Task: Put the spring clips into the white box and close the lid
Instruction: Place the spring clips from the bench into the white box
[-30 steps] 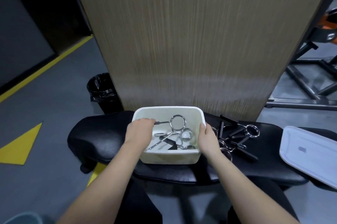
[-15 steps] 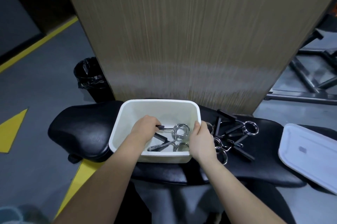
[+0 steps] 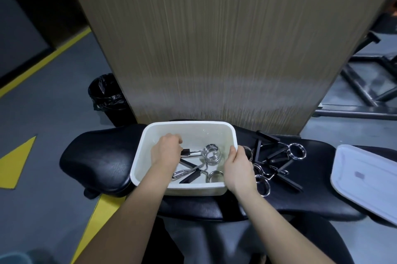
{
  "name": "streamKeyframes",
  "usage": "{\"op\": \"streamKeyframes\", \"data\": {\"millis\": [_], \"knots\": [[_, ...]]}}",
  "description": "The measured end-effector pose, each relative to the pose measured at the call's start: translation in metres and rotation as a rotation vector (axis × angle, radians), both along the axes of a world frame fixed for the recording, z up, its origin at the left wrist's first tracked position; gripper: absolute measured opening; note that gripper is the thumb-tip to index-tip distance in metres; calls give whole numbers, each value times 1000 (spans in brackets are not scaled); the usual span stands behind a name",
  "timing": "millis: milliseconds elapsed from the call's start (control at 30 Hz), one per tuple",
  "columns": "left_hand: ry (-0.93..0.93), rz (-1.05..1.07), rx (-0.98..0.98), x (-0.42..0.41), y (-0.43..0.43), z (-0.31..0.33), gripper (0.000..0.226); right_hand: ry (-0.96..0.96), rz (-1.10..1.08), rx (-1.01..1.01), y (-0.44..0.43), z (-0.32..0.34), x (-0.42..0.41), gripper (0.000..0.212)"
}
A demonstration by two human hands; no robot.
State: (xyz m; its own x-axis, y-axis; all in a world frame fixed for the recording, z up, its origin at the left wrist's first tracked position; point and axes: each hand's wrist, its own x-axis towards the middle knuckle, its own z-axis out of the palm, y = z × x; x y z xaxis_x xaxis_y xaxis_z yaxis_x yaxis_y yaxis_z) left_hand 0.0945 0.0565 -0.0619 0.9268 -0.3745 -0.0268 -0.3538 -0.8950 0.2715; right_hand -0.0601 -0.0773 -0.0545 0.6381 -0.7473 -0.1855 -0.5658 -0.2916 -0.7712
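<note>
White box [image 3: 214, 187] is sitting open on the black bench [image 3: 96, 162] as I am watching the left hand [image 3: 165, 154] curling around a spring clip [image 3: 211, 154] inside, right hand [image 3: 237, 169] gripping the rim; more clips [image 3: 279, 162] and the lid [image 3: 365, 182] are lying alongside.

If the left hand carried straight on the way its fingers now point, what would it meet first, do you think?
Probably the spring clip in the white box: the left hand is curled at its black handle, pointing right toward the coil. Depth is unclear, so I cannot tell whether it grips the handle.
</note>
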Motion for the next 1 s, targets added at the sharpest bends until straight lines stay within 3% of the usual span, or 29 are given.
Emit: {"op": "streamKeyframes", "data": {"millis": [100,267,367,433,500,567,633,733,900,1000], "knots": [[-49,-26,-146,-21,-3,15,19,4,1,13,0,1,-1,40],[146,-124,-308,-71,-13,31,16,-26,-17,72,-2,1,-2,43],[127,-150,-246,-95,-18,31,33,-77,22,148,-5,4,-6,45],[-60,-166,-105,-110,-17,27,51,-106,34,233,-6,8,-8,52],[-193,-239,-25,-119,-14,25,54,-166,-66,353,-16,8,-12,59],[-199,-302,27,-119,-12,21,53,-240,-199,391,-36,1,-19,54],[-199,-353,72,-115,-10,17,56,-240,-274,283,-63,-9,-28,41],[-225,-416,105,-115,-10,14,67,-89,-283,68,-103,-12,-40,25],[-233,-428,101,-116,-11,20,69,284,90,-212,-143,-35,-55,38],[-209,-411,118,-115,-13,23,71,301,173,-262,-137,-48,-58,33]]}}
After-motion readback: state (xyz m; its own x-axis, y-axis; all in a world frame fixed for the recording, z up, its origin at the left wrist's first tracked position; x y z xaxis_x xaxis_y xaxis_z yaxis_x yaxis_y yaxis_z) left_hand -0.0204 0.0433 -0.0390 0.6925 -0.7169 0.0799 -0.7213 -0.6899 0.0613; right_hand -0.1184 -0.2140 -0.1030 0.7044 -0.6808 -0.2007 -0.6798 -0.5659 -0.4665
